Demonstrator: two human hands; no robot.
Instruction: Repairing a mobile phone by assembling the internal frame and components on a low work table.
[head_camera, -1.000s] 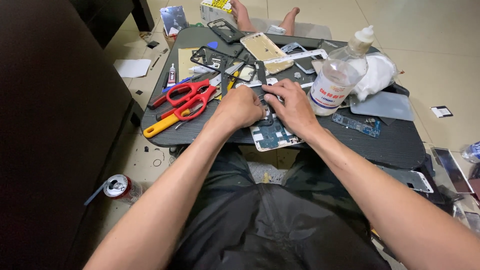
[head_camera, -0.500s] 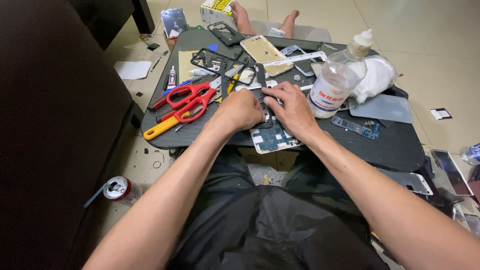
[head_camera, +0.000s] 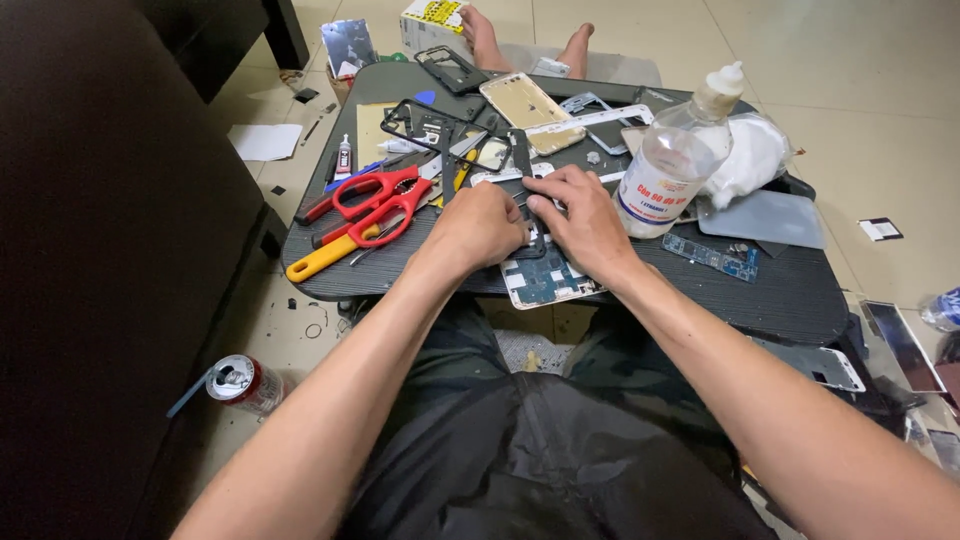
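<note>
Head view looks straight down my forearms to a low black wood-grain table (head_camera: 800, 290) strewn with phone parts. My left hand (head_camera: 480, 225) and right hand (head_camera: 585, 220) meet over an opened phone body with a pale frame and blue-green circuit board (head_camera: 545, 280), which lies at the near table edge and overhangs it slightly. Both hands curl onto a narrow black strip-shaped frame piece (head_camera: 522, 160) lying across the phone; the left looks clenched around its lower part, the right presses fingertips beside it, though I cannot see the actual contact under the knuckles.

I judge the phone body light, stiff and thin, with a fragile exposed board; its outer rim is the safe place to take hold, not the board. The black strip looks slender and likely bends or snaps if twisted.

Room is tight. Red-handled scissors (head_camera: 375, 205) and a yellow-handled tool (head_camera: 325, 258) lie just left of the left hand; a clear plastic bottle with a white label (head_camera: 672, 170) stands just right of the right hand and could tip. Free surface shows only right of a loose blue circuit strip (head_camera: 712, 257).
</note>
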